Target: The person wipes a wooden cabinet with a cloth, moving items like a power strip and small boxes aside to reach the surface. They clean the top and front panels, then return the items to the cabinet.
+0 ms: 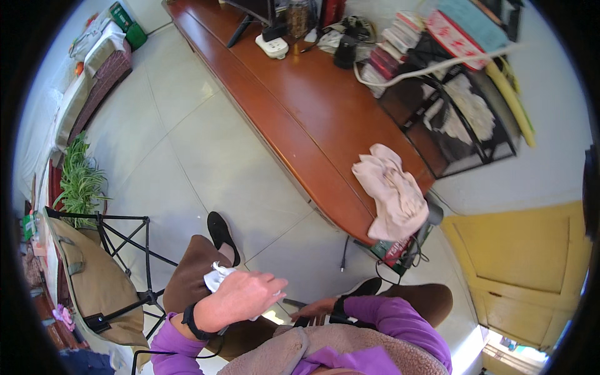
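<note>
My left hand [246,293] is in front of my body, fingers curled around a crumpled white cloth or tissue [217,277]. Part of the white material sticks out past the wrist side, above my brown-trousered left knee [190,262]. Lower and to the right, my right hand [315,309] is near my lap, beside a dark bar [294,303]. Its fingers are partly hidden by my own clothing and dark parts, so its grip is unclear. A pale pink cloth [391,192] lies bunched on the near end of a reddish-brown wooden cabinet [300,117].
A folding chair [93,276] with a black frame stands at left, near a leafy potted plant [79,178]. On the cabinet are a white power strip [272,46] and a black wire rack [468,157]. A cable [344,255] hangs by the cabinet's end. Yellow doors [520,262] stand at right.
</note>
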### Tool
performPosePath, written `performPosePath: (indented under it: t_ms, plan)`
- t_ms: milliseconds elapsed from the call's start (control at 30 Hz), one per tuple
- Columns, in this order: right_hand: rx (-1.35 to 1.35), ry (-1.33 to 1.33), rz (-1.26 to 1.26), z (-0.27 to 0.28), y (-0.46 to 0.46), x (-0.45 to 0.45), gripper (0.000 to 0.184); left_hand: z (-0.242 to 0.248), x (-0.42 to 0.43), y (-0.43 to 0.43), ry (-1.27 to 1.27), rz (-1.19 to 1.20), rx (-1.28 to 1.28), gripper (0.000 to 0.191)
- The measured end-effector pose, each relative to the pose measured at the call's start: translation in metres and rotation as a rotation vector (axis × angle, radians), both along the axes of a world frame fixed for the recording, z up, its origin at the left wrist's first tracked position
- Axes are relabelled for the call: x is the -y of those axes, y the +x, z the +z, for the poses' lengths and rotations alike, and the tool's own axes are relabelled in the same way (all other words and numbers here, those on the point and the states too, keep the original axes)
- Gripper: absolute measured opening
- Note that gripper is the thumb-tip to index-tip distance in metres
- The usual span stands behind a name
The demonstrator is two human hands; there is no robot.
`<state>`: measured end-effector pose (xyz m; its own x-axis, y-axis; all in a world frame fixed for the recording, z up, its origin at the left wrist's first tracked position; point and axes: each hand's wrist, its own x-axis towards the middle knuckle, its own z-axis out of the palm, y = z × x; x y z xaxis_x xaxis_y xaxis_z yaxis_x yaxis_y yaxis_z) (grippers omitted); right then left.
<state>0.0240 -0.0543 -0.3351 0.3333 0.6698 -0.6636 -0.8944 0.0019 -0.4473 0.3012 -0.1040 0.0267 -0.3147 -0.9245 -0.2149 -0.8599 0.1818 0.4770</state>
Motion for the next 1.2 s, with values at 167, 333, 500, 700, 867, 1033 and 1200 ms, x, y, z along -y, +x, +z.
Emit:
performPosePath:
  t_ms: [167,333,500,700,867,1033,1200]
  plan:
    - [0.111,0.144,-0.076,-0.001,0.02,-0.005,0.067,-0.023,0.04,0.029,0.071,0.009,0.03,0.021]
    - [0.167,0.161,-0.119,0.006,0.057,0.027,0.063,-0.048,0.097,0.076,0.161,-0.035,0.069,0.022]
    - [0.314,0.056,-0.249,0.028,0.119,0.041,0.06,-0.057,0.142,0.121,0.21,-0.1,0.131,0.023]
    - [0.605,-0.586,-0.58,0.142,0.193,0.131,0.043,-0.043,0.156,0.159,0.05,-0.072,0.074,0.024]
    - [1.001,-1.277,-0.918,0.321,0.134,0.218,0.021,-0.019,0.124,0.167,-0.096,-0.011,0.044,0.024]
    - [0.928,-2.314,-0.722,0.401,0.054,0.277,0.033,0.014,0.084,0.158,-0.151,0.036,-0.026,0.025]
    - [0.73,-2.146,-0.564,0.34,0.014,0.288,0.051,0.038,0.048,0.143,-0.197,-0.106,-0.138,0.028]
